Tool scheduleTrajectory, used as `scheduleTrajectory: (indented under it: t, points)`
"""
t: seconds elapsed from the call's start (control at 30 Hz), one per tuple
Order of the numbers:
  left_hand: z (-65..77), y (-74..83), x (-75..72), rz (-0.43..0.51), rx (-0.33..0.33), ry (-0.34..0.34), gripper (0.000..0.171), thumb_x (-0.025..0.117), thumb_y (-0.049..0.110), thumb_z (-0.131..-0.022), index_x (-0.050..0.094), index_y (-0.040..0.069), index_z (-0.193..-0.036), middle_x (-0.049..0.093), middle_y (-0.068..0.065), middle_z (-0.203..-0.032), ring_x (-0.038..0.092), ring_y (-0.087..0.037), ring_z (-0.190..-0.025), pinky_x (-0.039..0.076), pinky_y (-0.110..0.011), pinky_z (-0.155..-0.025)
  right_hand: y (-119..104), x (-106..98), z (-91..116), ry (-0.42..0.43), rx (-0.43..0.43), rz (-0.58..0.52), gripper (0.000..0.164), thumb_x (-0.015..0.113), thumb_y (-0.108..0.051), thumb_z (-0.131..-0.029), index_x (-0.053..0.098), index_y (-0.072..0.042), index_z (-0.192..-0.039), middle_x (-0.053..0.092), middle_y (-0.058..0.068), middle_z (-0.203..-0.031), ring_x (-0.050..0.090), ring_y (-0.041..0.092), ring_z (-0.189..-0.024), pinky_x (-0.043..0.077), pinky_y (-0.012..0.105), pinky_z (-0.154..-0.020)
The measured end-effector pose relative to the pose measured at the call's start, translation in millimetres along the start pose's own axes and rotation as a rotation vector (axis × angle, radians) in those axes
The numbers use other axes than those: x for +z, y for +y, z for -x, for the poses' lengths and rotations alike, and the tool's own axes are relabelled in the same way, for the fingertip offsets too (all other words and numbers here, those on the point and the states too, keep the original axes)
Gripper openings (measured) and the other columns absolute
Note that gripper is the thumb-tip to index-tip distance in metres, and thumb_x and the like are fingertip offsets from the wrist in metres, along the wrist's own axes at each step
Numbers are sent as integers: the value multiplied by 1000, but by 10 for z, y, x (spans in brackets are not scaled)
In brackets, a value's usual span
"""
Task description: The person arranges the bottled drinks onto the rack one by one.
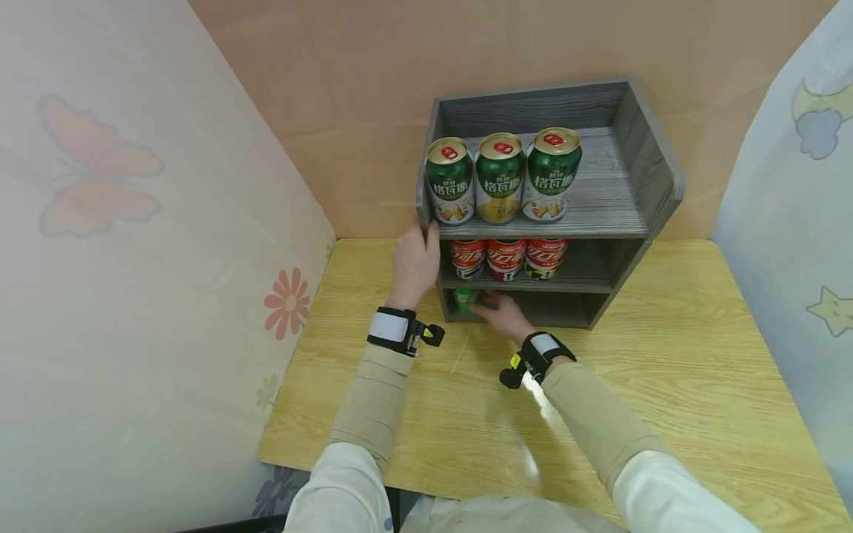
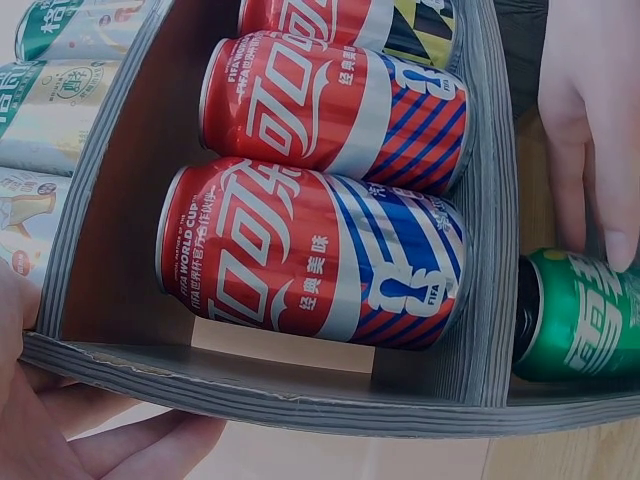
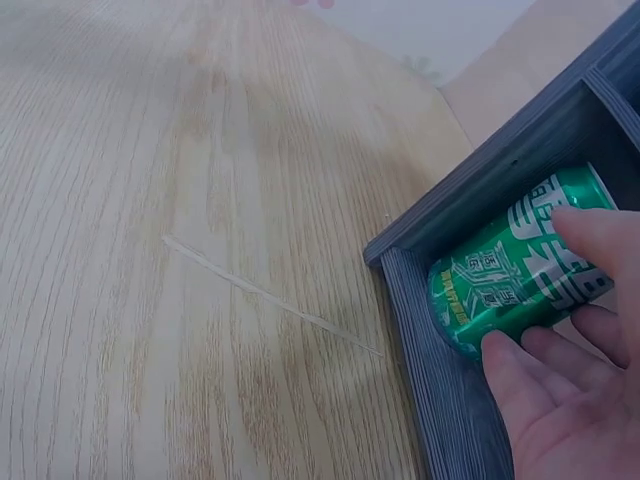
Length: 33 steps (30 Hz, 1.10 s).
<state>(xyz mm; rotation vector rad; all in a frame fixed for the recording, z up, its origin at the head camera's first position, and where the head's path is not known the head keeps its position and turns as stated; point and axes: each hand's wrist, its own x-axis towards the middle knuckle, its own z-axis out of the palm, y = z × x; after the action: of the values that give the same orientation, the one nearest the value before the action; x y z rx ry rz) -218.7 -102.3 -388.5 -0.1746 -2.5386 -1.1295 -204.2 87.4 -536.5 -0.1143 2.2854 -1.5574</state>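
Note:
My left hand (image 1: 415, 265) holds the left side panel of a grey wooden shelf unit (image 1: 649, 159), thumb at the front edge and fingers along the outside. Low down, my right hand (image 1: 506, 317) reaches into the bottom compartment. There it grips a green soda can (image 3: 510, 270) between thumb and fingers; the can stands upright near the left wall. On the middle shelf, red cola cans (image 2: 330, 255) stand in a row of three. Three green-and-white cans (image 1: 500, 178) with gold lids line the top shelf's left part.
The shelf unit stands at the back of a wood-grain table (image 1: 720, 385), before a tan backdrop (image 1: 333, 89). Patterned panels (image 1: 166, 311) flank the table on both sides. A thin pale strip (image 3: 270, 297) lies on the tabletop in front of the unit.

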Motion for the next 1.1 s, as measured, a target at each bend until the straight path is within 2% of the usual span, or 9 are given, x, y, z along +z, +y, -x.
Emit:
scheduleTrajectory:
  t: [0.27, 0.43, 0.57, 0.67, 0.87, 0.97, 1.1]
  points:
    - [1, 14, 3, -5, 3, -1, 31, 42, 30, -110, 56, 4, -100, 46, -7, -69, 52, -26, -61, 37, -38, -50, -28, -1, 36, -24, 25, -10, 73, 58, -28, -104, 22, 3, -159, 38, 28, -153, 40, 42, -139, 41, 51, -107]
    - [1, 24, 7, -14, 9, -4, 30, 42, 30, -110, 54, 5, -98, 45, -6, -69, 52, -25, -61, 36, -37, -50, -54, -55, 87, -20, 14, 23, 72, 60, -32, -103, 28, 3, -158, 41, 29, -152, 45, 43, -135, 42, 51, -105]
    - [6, 27, 6, -4, -4, -4, 33, 42, 30, -110, 52, 6, -90, 43, -6, -67, 48, -24, -57, 35, -36, -50, -77, -151, 158, -45, -12, 64, 70, 61, -35, -103, 35, 4, -155, 43, 27, -151, 46, 42, -134, 44, 51, -103]
    - [11, 22, 8, -5, -10, -4, 35, 42, 30, -110, 50, 7, -85, 43, -5, -66, 46, -23, -56, 34, -36, -49, -119, -252, 252, -72, -28, 126, 68, 60, -36, -103, 39, 4, -153, 48, 26, -147, 48, 42, -132, 45, 52, -101]
    - [16, 4, 19, 1, -15, -14, 34, 41, 31, -110, 52, 6, -89, 44, -5, -67, 48, -23, -57, 35, -35, -49, -246, -499, 521, -145, -84, 309, 68, 59, -39, -103, 40, 4, -152, 50, 28, -143, 51, 44, -128, 45, 54, -101]
    - [15, 2, 12, 7, -17, -7, 33, 42, 31, -110, 54, 5, -92, 44, -6, -68, 49, -24, -58, 35, -36, -50, -375, -644, 677, -145, -149, 393, 69, 61, -42, -102, 42, 3, -151, 49, 28, -145, 49, 45, -130, 42, 56, -103]
    - [12, 1, -3, 13, -12, -4, 31, 43, 30, -109, 55, 3, -97, 45, -6, -68, 49, -25, -59, 35, -37, -51, -662, -851, 920, -104, -232, 503, 69, 63, -46, -100, 46, -1, -150, 50, 23, -146, 46, 42, -134, 38, 58, -106]
